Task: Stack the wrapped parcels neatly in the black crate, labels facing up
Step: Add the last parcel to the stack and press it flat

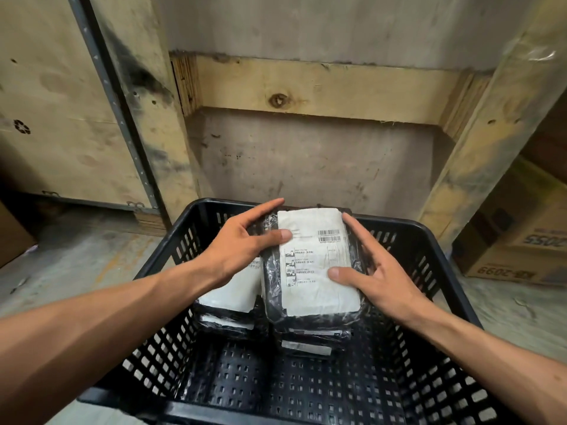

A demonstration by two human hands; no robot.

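While both hands — left (245, 243), right (372, 273) — clamp the top parcel (316, 265) by its long sides, its long axis runs toward the crate (429, 271) far wall — label up.

— What does the person wear on the arms?

— Nothing that shows. Both forearms are bare from the lower frame edges up to the wrists, with no sleeve or cuff in view.

— Any watch, band or glove?

— None on the left hand (239, 250) or the right hand (380, 271). The wrists are bare and the fingers carry no rings.

— What about the nails?

— Short and unpainted; the thumbnails (287, 234) are the clearest.

— Anything else about the arms?

— They look lean, with tendons and veins raised along the forearms and fine hair on them.
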